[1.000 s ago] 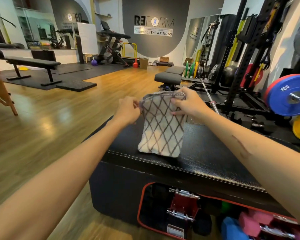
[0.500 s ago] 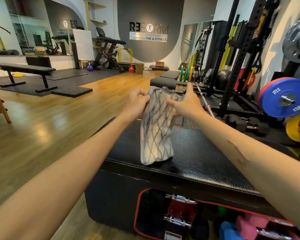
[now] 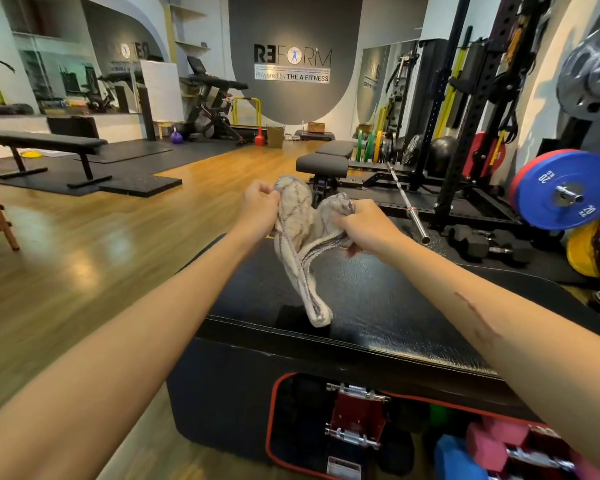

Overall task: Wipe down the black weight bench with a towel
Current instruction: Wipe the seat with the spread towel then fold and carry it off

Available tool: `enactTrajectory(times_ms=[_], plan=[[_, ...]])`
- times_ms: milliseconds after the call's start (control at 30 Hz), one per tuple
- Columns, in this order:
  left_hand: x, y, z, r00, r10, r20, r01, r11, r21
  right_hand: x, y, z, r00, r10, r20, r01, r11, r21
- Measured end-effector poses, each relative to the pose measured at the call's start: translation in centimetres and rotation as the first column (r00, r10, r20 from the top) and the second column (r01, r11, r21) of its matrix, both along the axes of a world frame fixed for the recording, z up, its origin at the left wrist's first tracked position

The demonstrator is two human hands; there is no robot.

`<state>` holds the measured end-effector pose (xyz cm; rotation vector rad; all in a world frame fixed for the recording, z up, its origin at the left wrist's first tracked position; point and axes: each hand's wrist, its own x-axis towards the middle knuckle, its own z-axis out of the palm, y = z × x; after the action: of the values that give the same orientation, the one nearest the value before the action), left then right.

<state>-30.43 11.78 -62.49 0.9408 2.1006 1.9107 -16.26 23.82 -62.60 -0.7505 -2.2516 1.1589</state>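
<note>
Right now, a towel is held up in the middle of the frame by both hands. Its top left corner is pinched by the left hand, and its top right part is bunched and gripped by the right hand. The towel is folded between the two hands and hangs down long and thin, so its long way runs from top to bottom. Its low tip is seen just over the black weight bench; it may be touching the shiny top, but that cannot be told for sure.

The bench top lies right under the hands and stretches away to the lower right of the frame. Most of the bare top is found on the right side, so the right hand is nearer to it. No wiping has been done yet, it seems. The towel would need to be brought down flat onto the top first.
</note>
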Motion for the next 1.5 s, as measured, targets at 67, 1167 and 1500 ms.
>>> enactTrajectory(times_ms=[67,1167,1500], plan=[[-0.6,-0.2,-0.3,0.994,0.108,-0.009,-0.108,0.994,-0.01,0.7,0.9,-0.1,0.999,-0.048,0.025,0.047,0.998,0.05],[-2.2,-3.2,-0.2,0.964,0.253,-0.084,-0.264,0.947,-0.182,3.6,2.5,3.2,0.942,-0.239,-0.235,0.049,0.793,-0.608],[-3.9,-1.3,3.6,0.943,-0.07,0.326,0.029,0.991,0.128,0.5,3.8,5.3,0.97,-0.191,-0.147,0.177,0.979,-0.104]])
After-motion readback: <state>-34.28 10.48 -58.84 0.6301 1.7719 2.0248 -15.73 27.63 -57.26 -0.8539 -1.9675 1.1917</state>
